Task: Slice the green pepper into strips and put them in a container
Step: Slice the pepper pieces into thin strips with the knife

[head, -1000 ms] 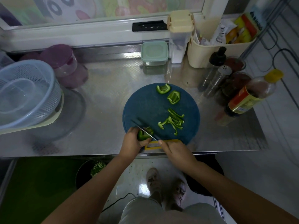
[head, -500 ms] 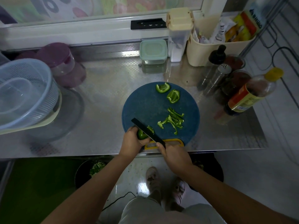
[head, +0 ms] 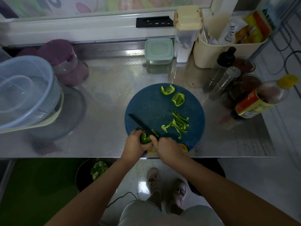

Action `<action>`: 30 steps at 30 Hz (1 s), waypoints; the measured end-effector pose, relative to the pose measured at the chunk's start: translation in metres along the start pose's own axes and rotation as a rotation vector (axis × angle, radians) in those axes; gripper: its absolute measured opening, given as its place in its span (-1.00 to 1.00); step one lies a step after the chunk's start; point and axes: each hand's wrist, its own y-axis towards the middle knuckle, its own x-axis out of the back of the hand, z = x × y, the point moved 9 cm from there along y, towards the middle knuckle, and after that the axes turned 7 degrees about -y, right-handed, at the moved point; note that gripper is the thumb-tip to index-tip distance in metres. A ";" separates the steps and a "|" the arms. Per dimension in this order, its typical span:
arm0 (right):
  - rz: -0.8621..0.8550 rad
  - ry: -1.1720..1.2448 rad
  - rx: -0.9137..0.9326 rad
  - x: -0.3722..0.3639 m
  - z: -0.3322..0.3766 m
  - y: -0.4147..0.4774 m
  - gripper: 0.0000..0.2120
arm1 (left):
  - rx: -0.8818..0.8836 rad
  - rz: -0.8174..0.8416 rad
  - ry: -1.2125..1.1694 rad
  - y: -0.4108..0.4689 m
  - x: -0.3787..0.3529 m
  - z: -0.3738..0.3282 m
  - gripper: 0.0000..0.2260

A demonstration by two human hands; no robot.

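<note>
Left hand point(head: 136, 144) clamps the pepper piece point(head: 145, 138); right hand point(head: 167, 146) grips the knife point(head: 143, 126) — fingertips should tuck back, strokes stay thin.

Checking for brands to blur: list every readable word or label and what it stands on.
Packet in cream basket: dark capitals, perhaps "…RNING", blurred and cut off.
Yellow-capped bottle: red and yellow label, print too small to read.
Nothing else bears readable text.

Two bare forearms point(head: 101, 181), pale grey shorts point(head: 146, 212) over the knees, light-coloured sandals point(head: 179, 191) on both feet
</note>
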 end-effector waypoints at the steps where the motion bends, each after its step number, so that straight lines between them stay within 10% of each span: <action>1: 0.000 0.027 -0.004 0.000 0.003 0.004 -0.37 | -0.016 0.008 0.000 -0.001 0.000 -0.002 -0.71; 11: -0.008 0.349 -0.022 0.018 -0.044 -0.010 -0.41 | -0.023 -0.013 -0.075 -0.007 0.004 -0.002 -0.51; 26: -0.147 0.004 0.156 0.005 -0.025 -0.028 -0.44 | 0.035 -0.018 0.057 -0.007 -0.003 -0.007 -0.69; 30: -0.231 -0.083 0.139 0.006 -0.025 -0.031 -0.07 | 0.062 -0.037 0.062 -0.006 -0.001 -0.007 -0.74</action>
